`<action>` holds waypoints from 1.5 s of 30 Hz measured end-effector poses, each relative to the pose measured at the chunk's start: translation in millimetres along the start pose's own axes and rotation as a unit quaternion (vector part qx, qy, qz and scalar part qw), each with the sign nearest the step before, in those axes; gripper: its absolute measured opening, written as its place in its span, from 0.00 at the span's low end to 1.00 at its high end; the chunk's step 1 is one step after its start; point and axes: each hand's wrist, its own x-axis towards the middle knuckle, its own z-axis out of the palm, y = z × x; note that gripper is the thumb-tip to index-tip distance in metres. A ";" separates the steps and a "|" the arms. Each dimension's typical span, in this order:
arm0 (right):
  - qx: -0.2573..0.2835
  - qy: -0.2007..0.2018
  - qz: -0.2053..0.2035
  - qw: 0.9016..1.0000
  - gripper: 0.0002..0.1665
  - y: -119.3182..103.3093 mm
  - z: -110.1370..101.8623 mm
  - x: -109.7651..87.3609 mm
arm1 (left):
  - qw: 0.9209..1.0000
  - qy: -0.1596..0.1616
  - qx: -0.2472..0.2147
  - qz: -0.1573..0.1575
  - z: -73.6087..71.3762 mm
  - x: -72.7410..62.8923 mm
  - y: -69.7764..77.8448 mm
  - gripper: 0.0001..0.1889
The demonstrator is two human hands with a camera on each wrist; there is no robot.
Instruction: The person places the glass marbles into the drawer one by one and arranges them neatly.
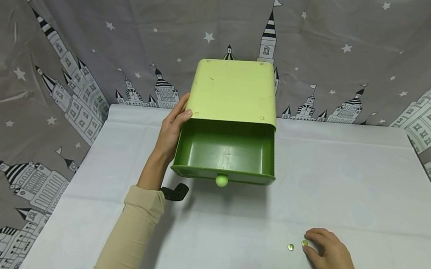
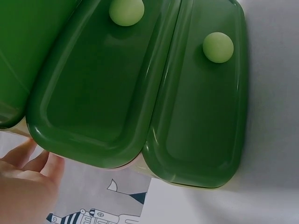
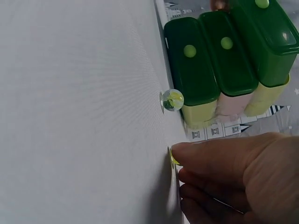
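Observation:
A small three-tier drawer box [image 1: 234, 91] with a pale yellow top stands at the back of the table. Its green top drawer [image 1: 226, 150] is pulled out, and no contents show inside. The two lower drawers [image 2: 98, 93] are closed in the left wrist view. My left hand [image 1: 170, 132] rests against the box's left side, fingers mostly straight. At the front right, my right hand [image 1: 332, 261] pinches a clear marble [image 1: 305, 243] with yellow inside between thumb and forefinger, low at the tabletop. A second such marble [image 3: 173, 100] lies just left of it in the head view.
A white cloth [image 1: 223, 247] covers the table. Behind it and at the sides hangs a grey curtain [image 1: 149, 17] printed with castles and stars. The pulled-out drawer juts over the table toward the front.

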 end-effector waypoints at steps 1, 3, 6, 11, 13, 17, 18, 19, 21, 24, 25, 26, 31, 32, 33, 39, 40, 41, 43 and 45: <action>0.000 0.000 0.000 1.000 0.16 -0.1 0.1 0.1 | 1.000 0.001 -0.001 0.000 -0.2 0.0 -0.3 0.29; 0.000 0.000 0.001 1.000 0.15 -0.4 0.2 0.5 | 1.000 0.000 -0.002 -0.001 -0.6 0.2 -0.7 0.29; 0.001 0.003 0.003 1.000 0.14 -0.8 0.5 0.9 | 1.000 -0.001 -0.004 -0.001 -1.1 0.6 -0.9 0.30; 0.001 0.006 0.004 1.000 0.12 -1.1 0.8 0.9 | 1.000 -0.003 -0.005 0.002 -0.9 0.4 0.2 0.30; 0.002 0.005 0.007 1.000 0.12 -0.9 0.8 0.7 | 1.000 -0.003 -0.006 0.000 -0.7 0.1 0.3 0.30; 0.002 0.005 0.015 1.000 0.12 -0.8 1.0 0.2 | 1.000 -0.001 -0.006 -0.004 -0.7 -0.6 -0.3 0.29; 0.001 0.007 0.017 1.000 0.13 -0.9 1.1 0.3 | 1.000 0.000 -0.005 -0.003 -0.6 -0.8 -0.4 0.29; 0.002 0.010 0.019 1.000 0.13 -1.0 1.2 0.1 | 1.000 0.000 -0.003 -0.002 -0.5 -0.9 -0.3 0.29; 0.004 0.020 0.022 1.000 0.14 -1.3 1.4 -0.3 | 1.000 -0.001 -0.001 0.002 0.2 -0.6 -0.2 0.30; 0.017 0.037 0.028 0.999 0.15 -2.1 1.2 -1.1 | 1.000 -0.003 0.000 0.004 1.3 0.2 0.0 0.30; 0.023 0.043 0.029 0.998 0.15 -2.3 1.0 -1.3 | 1.000 -0.003 0.001 0.004 1.3 0.4 0.0 0.30; 0.030 0.047 0.029 0.998 0.15 -2.6 0.9 -1.4 | 1.000 -0.002 0.001 0.003 1.4 0.5 0.0 0.30; 0.056 0.064 0.023 0.996 0.14 -3.7 -0.4 0.0 | 1.000 0.004 0.005 -0.002 0.4 -0.1 1.1 0.30; 0.062 0.069 0.018 0.995 0.14 -3.9 -0.4 0.4 | 1.000 0.005 0.007 -0.003 0.4 -0.4 1.6 0.30; 0.067 0.075 0.015 0.995 0.14 -3.8 -0.4 0.7 | 1.000 0.005 0.008 -0.004 0.1 -0.7 1.8 0.31; 0.092 0.107 -0.010 0.990 0.18 -6.5 -2.6 5.2 | 1.000 0.011 0.010 -0.009 -0.4 -1.0 2.7 0.32; 0.094 0.111 -0.015 0.989 0.18 -8.1 -3.9 6.1 | 1.000 0.011 0.008 -0.009 0.1 -0.9 2.8 0.32; 0.095 0.116 -0.018 0.989 0.18 -9.9 -5.3 7.0 | 1.000 0.011 0.007 -0.010 0.6 -0.9 2.9 0.32; 0.099 0.122 -0.022 0.987 0.19 -13.3 -8.1 8.6 | 1.000 0.010 0.007 -0.011 1.1 -0.8 2.9 0.32; 0.105 0.128 -0.024 0.986 0.19 -16.0 -10.5 9.9 | 1.000 0.009 0.011 -0.010 1.3 -1.0 3.0 0.32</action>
